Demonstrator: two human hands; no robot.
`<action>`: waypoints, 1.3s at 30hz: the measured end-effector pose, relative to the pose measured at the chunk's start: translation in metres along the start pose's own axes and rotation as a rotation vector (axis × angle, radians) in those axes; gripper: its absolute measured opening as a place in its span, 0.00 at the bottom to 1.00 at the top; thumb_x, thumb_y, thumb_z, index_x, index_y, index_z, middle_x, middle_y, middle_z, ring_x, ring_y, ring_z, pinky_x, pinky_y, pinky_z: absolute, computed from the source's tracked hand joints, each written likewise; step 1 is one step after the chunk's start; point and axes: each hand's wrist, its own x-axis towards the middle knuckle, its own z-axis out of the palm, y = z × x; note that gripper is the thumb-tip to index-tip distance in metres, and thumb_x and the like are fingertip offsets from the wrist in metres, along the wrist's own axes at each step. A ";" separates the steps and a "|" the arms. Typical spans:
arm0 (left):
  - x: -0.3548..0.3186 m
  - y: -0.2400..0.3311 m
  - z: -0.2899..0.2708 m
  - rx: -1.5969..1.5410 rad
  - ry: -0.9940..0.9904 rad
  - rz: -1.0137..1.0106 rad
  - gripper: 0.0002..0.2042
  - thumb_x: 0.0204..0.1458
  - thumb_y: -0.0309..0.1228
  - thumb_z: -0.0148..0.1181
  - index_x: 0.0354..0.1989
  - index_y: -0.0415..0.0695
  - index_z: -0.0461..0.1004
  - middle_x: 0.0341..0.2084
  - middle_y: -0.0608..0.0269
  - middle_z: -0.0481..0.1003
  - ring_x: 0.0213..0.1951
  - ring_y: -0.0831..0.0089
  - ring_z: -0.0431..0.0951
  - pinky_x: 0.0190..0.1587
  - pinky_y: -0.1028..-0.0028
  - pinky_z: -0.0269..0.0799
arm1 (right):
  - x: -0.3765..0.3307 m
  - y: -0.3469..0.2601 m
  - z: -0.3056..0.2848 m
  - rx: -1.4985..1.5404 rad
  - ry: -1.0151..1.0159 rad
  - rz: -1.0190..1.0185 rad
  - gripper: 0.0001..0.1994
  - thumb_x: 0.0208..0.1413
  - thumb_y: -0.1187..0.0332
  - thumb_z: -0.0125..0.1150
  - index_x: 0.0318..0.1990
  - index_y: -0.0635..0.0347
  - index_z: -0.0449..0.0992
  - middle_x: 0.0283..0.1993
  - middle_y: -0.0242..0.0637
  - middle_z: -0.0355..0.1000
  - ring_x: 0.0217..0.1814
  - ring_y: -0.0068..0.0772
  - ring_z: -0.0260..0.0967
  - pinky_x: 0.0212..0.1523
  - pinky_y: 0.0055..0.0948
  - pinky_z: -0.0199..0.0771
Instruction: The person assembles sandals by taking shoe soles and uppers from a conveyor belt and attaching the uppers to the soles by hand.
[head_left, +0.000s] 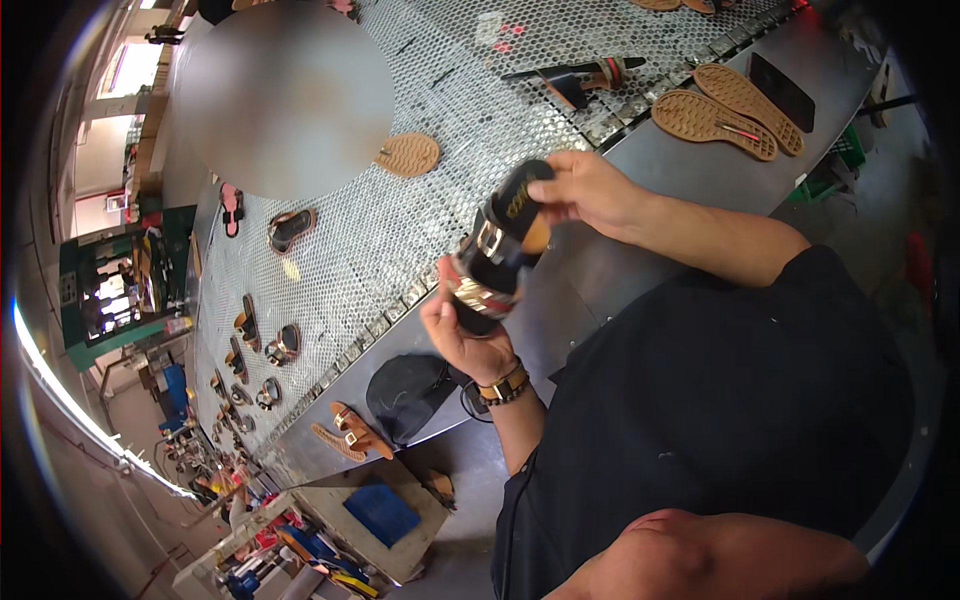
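A black sandal [492, 240] with gold, red and metallic straps is held up in front of me, tilted, above the edge of the metal mesh conveyor [370, 255]. My right hand [578, 190] pinches its black end at the upper right. Under the strapped lower end, my left hand [470, 340] is closed around it, a watch and a beaded bracelet on that wrist. Both hands and the sandal are slightly smeared by motion.
Tan soles [712, 122] and a dark flat phone-like slab [782, 90] rest on the metal ledge at right. A wedge sandal [580, 80] and a loose sole [408, 155] lie on the mesh, with several sandals farther left. A black bag [405, 398] and brown sandals [355, 432] sit on the ledge.
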 end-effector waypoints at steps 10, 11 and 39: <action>-0.008 -0.024 0.061 0.041 -0.273 -0.309 0.48 0.52 0.20 0.72 0.78 0.47 0.47 0.66 0.45 0.67 0.63 0.53 0.74 0.64 0.54 0.75 | -0.019 -0.066 -0.002 -0.712 -0.607 -0.007 0.13 0.62 0.77 0.60 0.53 0.64 0.73 0.43 0.36 0.78 0.48 0.26 0.76 0.54 0.33 0.75; -0.007 -0.030 0.050 0.041 -0.281 -0.316 0.48 0.52 0.20 0.72 0.78 0.47 0.47 0.66 0.45 0.67 0.63 0.53 0.74 0.64 0.54 0.75 | -0.022 -0.062 -0.006 -0.709 -0.597 -0.011 0.13 0.62 0.77 0.60 0.53 0.64 0.73 0.43 0.36 0.78 0.48 0.26 0.76 0.54 0.33 0.75; -0.123 -0.086 0.316 0.414 -0.348 -0.271 0.39 0.60 0.28 0.69 0.75 0.39 0.52 0.67 0.30 0.66 0.63 0.49 0.76 0.59 0.55 0.81 | -0.231 -0.306 -0.332 -1.412 0.954 -0.761 0.27 0.59 0.60 0.71 0.60 0.67 0.72 0.56 0.54 0.73 0.62 0.55 0.70 0.62 0.49 0.70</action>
